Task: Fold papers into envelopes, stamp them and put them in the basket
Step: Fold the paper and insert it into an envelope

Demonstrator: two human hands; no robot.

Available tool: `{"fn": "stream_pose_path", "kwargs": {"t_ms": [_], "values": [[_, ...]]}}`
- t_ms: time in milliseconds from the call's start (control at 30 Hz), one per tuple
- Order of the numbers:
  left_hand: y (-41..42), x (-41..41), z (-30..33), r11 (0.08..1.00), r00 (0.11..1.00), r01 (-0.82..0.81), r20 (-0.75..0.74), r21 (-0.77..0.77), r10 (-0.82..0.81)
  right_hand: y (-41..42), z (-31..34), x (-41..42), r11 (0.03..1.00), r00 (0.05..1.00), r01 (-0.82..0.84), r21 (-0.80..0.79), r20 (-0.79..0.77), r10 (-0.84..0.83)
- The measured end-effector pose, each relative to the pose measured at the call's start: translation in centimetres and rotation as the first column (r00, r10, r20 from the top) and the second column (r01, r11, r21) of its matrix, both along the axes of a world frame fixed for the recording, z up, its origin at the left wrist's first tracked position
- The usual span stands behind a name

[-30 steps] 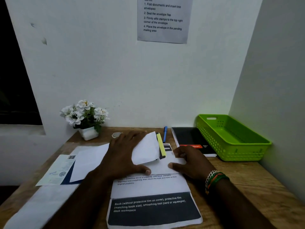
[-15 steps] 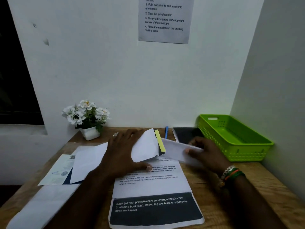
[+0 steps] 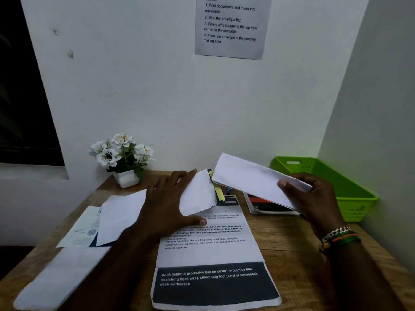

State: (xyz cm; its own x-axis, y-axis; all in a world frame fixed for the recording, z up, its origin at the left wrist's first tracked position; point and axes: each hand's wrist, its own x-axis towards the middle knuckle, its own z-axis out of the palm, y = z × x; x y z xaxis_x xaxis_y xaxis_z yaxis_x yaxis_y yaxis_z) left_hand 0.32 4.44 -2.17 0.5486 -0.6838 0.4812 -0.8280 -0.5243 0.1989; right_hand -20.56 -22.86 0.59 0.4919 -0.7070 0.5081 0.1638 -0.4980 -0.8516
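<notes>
Two hands: right hand [image 3: 314,198] grips one folded paper [image 3: 251,178]; left hand [image 3: 166,205] flat.

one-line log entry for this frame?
right hand: holds envelope above desk | left hand: flat on papers | basket: no envelope seen inside | step: fold/insert

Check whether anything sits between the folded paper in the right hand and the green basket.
Nothing visible blocks the way. The right hand holds the folded paper in the air, just left of the green basket. The notebook lies flat on the desk beneath the paper, below any path over the basket's rim.
</notes>
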Motion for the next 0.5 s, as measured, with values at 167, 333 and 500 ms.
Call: {"fn": "stream_pose_path", "kwargs": {"t_ms": [167,333,500], "values": [[0.02,0.04,-0.09,1.000,1.000,0.004,0.009,-0.015,-0.004,-0.17,-0.03,0.05,0.999,1.000,-0.011,-0.045,-0.024,0.010],[-0.03,0.03,-0.03,1.000,1.000,0.006,-0.008,-0.005,-0.006,-0.46,-0.11,-0.06,0.994,0.999,0.007,-0.110,-0.038,-0.011],[0.00,0.10,-0.10,1.000,1.000,0.004,-0.017,0.006,-0.004,-1.00,-0.39,0.00,0.992,0.998,0.043,-0.122,-0.048,-0.049]]}}
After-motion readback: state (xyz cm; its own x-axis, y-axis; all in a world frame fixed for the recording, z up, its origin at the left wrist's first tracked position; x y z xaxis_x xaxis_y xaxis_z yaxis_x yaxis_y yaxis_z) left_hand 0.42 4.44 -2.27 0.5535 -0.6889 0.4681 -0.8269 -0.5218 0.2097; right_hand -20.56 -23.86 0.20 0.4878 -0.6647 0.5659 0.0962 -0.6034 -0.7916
